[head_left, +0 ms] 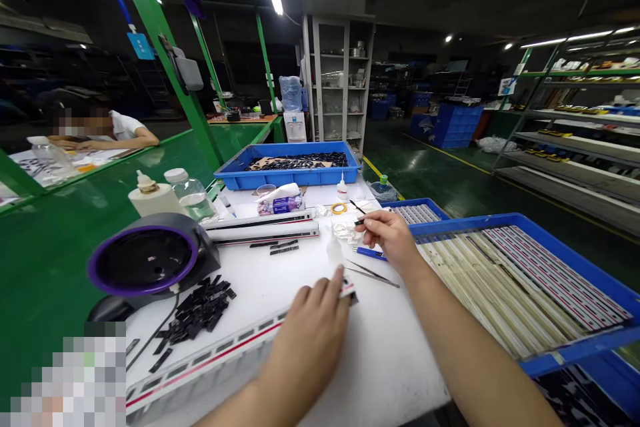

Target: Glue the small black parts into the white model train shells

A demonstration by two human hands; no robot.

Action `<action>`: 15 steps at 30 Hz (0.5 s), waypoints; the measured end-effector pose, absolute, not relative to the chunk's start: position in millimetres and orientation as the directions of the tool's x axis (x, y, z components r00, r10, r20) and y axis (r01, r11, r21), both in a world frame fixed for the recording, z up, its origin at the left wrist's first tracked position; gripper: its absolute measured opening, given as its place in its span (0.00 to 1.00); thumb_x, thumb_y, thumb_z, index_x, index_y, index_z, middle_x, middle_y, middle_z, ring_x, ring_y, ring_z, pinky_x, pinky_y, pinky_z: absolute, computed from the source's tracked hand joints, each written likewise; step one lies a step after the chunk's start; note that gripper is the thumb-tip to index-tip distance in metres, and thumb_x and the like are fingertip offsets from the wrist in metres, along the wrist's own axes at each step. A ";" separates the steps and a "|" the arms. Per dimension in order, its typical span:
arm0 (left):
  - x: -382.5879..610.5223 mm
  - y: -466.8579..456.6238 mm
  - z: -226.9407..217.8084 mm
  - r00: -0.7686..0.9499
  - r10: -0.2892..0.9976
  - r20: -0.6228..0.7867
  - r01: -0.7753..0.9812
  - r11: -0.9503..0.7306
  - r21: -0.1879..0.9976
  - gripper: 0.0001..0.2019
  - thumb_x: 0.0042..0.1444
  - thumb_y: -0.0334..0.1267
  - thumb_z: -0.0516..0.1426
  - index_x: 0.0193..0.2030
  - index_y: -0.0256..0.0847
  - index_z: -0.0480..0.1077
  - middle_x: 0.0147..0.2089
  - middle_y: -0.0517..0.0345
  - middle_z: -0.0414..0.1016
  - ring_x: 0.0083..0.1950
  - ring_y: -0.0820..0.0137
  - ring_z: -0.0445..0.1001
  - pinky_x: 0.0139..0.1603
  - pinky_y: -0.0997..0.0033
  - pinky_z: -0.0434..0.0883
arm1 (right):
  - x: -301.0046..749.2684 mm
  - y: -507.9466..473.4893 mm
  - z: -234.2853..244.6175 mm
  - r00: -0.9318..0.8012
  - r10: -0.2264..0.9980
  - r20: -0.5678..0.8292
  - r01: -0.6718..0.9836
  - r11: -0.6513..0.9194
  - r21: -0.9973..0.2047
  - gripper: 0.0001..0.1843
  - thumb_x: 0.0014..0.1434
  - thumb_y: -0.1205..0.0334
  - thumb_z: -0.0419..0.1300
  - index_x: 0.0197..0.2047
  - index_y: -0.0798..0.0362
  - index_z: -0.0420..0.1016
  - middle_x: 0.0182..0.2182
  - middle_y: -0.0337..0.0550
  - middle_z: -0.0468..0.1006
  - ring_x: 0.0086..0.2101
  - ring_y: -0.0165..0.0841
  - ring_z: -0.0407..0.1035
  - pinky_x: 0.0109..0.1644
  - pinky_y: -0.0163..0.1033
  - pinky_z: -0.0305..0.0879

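So your right hand (393,239) is pinching a small dark piece (359,221) near the crumpled tissue (346,233), while your left hand (313,330) is lying across the red-striped strip (220,355) on the white table (395,353); can't tell if it's gripping.

The strip (235,346) is white — red-striped, dark-panelled — the heaped pieces (203,307) black.
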State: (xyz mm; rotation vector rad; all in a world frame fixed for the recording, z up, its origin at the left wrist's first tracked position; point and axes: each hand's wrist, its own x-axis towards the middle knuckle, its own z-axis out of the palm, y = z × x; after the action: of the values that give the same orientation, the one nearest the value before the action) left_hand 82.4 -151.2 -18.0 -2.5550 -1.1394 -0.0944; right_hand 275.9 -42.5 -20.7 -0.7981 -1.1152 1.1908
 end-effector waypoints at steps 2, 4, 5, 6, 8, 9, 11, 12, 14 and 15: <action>110.0 -158.4 -21.4 0.750 0.630 0.204 0.660 -0.687 -0.304 0.13 0.58 0.32 0.51 0.48 0.36 0.72 0.67 0.41 0.60 0.50 0.56 0.71 0.43 0.56 0.70 | 288.7 -38.8 -17.6 0.062 0.967 0.249 -0.346 0.254 -0.903 0.15 0.44 0.56 0.69 0.33 0.57 0.78 0.28 0.47 0.80 0.19 0.28 0.69 0.18 0.28 0.62; 134.4 -160.7 -28.7 0.789 0.585 0.188 0.612 -0.726 -0.314 0.13 0.60 0.34 0.50 0.47 0.35 0.72 0.67 0.40 0.61 0.49 0.56 0.72 0.41 0.56 0.69 | 298.6 -36.7 -15.8 0.122 0.960 0.254 -0.371 0.281 -0.885 0.14 0.43 0.57 0.69 0.32 0.57 0.77 0.28 0.46 0.80 0.19 0.27 0.69 0.18 0.27 0.60; 143.6 -160.3 -32.6 0.793 0.583 0.177 0.608 -0.733 -0.306 0.13 0.60 0.34 0.50 0.46 0.35 0.72 0.67 0.40 0.61 0.48 0.57 0.72 0.40 0.57 0.69 | 302.0 -36.1 -15.4 0.142 0.957 0.254 -0.375 0.289 -0.881 0.14 0.43 0.57 0.69 0.33 0.56 0.77 0.28 0.46 0.80 0.19 0.27 0.69 0.19 0.27 0.60; 150.2 -159.5 -35.9 0.791 0.588 0.171 0.611 -0.736 -0.292 0.13 0.60 0.34 0.49 0.46 0.35 0.72 0.67 0.40 0.61 0.48 0.58 0.73 0.40 0.58 0.69 | 304.5 -35.7 -15.1 0.154 0.955 0.252 -0.374 0.293 -0.880 0.14 0.43 0.56 0.69 0.33 0.56 0.77 0.28 0.45 0.80 0.19 0.27 0.68 0.19 0.27 0.59; 155.3 -158.7 -39.8 0.778 0.599 0.189 0.628 -0.734 -0.259 0.12 0.60 0.35 0.50 0.45 0.36 0.72 0.67 0.40 0.60 0.50 0.57 0.72 0.42 0.58 0.69 | 306.4 -35.2 -15.0 0.153 0.957 0.248 -0.359 0.287 -0.888 0.15 0.43 0.56 0.68 0.32 0.56 0.77 0.28 0.45 0.80 0.19 0.27 0.68 0.19 0.27 0.59; 153.8 -159.5 -40.3 0.775 0.594 0.216 0.632 -0.732 -0.253 0.13 0.61 0.37 0.50 0.45 0.36 0.71 0.68 0.40 0.59 0.53 0.56 0.71 0.44 0.57 0.68 | 306.2 -35.1 -15.1 0.144 0.958 0.247 -0.346 0.283 -0.894 0.15 0.43 0.55 0.68 0.32 0.56 0.77 0.28 0.46 0.80 0.20 0.27 0.68 0.19 0.27 0.60; 142.9 -164.3 -39.0 0.787 0.549 0.281 0.614 -0.737 -0.281 0.14 0.60 0.40 0.51 0.48 0.36 0.71 0.68 0.39 0.58 0.60 0.53 0.67 0.50 0.54 0.66 | 304.1 -34.9 -15.4 0.119 0.962 0.245 -0.314 0.270 -0.910 0.16 0.43 0.55 0.68 0.32 0.57 0.77 0.28 0.47 0.80 0.20 0.28 0.69 0.19 0.28 0.60; 133.5 -168.0 -37.8 0.801 0.514 0.308 0.595 -0.742 -0.311 0.15 0.60 0.41 0.51 0.49 0.36 0.71 0.69 0.40 0.58 0.62 0.53 0.65 0.53 0.53 0.64 | 302.5 -34.8 -15.7 0.107 0.964 0.242 -0.295 0.263 -0.919 0.16 0.43 0.55 0.68 0.33 0.57 0.77 0.28 0.48 0.80 0.20 0.29 0.69 0.19 0.28 0.60; 105.6 -176.2 -35.7 0.839 0.430 0.333 0.536 -0.758 -0.372 0.16 0.61 0.43 0.51 0.51 0.40 0.70 0.68 0.46 0.60 0.64 0.57 0.63 0.58 0.55 0.60 | 299.5 -34.4 -16.8 0.093 0.968 0.233 -0.252 0.249 -0.935 0.17 0.43 0.54 0.67 0.33 0.58 0.77 0.28 0.48 0.80 0.19 0.29 0.69 0.19 0.29 0.61; 87.0 -180.4 -35.3 0.848 0.400 0.348 0.518 -0.765 -0.383 0.15 0.61 0.44 0.51 0.50 0.43 0.71 0.67 0.51 0.63 0.63 0.59 0.63 0.60 0.56 0.58 | 298.3 -33.9 -17.9 0.091 0.969 0.228 -0.231 0.244 -0.942 0.18 0.43 0.54 0.67 0.34 0.58 0.77 0.28 0.49 0.80 0.20 0.30 0.69 0.19 0.29 0.61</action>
State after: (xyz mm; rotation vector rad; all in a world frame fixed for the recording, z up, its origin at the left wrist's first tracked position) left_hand 87.0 -180.4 -35.3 -2.5504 -0.6745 -0.3386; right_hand 298.3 -33.9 -17.9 -0.8883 -1.0912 1.0939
